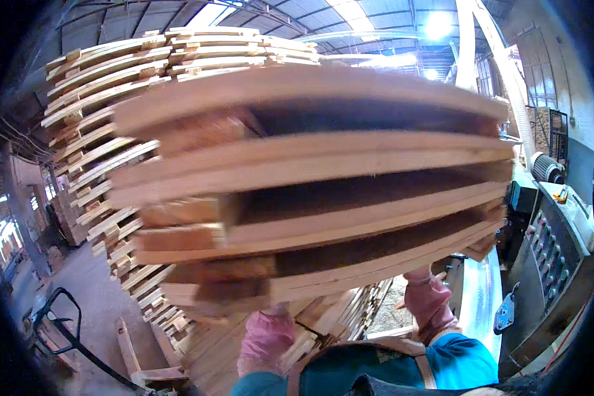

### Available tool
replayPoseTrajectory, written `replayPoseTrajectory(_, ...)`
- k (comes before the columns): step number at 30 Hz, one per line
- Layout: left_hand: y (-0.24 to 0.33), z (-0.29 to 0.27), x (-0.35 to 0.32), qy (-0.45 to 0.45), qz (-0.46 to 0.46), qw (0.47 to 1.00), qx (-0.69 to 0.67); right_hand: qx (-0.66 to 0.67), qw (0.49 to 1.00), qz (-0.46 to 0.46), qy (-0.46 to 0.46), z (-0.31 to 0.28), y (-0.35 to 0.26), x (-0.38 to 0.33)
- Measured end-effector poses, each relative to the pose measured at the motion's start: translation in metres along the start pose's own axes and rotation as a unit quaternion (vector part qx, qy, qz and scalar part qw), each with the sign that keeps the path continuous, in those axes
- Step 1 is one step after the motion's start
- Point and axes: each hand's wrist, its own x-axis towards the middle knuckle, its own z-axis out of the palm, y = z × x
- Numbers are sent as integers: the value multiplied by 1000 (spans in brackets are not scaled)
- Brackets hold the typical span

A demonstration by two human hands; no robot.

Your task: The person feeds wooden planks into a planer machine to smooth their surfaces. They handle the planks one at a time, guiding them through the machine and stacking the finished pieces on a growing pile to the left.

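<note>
A stack of wooden slatted frames point(376, 155), like pallet sections, fills the middle of the head view, raised in front of me and smeared by motion. Its planks lie in layers, with short blocks and dark gaps between them. My left hand point(268, 333), in a pink glove, holds the stack from below near its left end. Under the right part, my right hand point(426, 296) bears it too, gloved the same. The fingers of both hands are mostly hidden by the lowest planks.
A tall pile of similar frames point(105, 132) rises behind on the left. A black-handled cart point(59, 320) stands at lower left beside wooden forks or rails point(127, 346). On the right are a control panel with knobs point(548, 254) and a motor point(546, 167). Planks point(350, 317) lie below.
</note>
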Motion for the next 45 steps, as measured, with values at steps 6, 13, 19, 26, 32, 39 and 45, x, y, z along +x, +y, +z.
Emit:
replayPoseTrajectory(6, -62, -22, -80, -4, -117, 991, 66, -15, 991, -33, -127, 59, 7, -55)
replayPoseTrajectory(13, -117, -35, -154, -39, -235, 959, 151, -60, 963, 68, -254, 75, 78, -142)
replayPoseTrajectory(19, -161, 23, -152, -113, -270, 938, 186, -62, 945, 115, -299, 91, 114, -164)
replayPoseTrajectory(26, -205, 71, -132, -172, -295, 919, 199, -88, 928, 160, -324, 90, 160, -177)
replayPoseTrajectory(32, -216, 83, -116, -182, -331, 900, 217, -83, 924, 175, -329, 112, 172, -151)
replayPoseTrajectory(39, -215, 82, -109, -179, -375, 877, 242, -58, 921, 175, -344, 148, 166, -108)
replayPoseTrajectory(45, -201, 81, -115, -191, -399, 856, 268, -27, 917, 189, -349, 152, 177, -117)
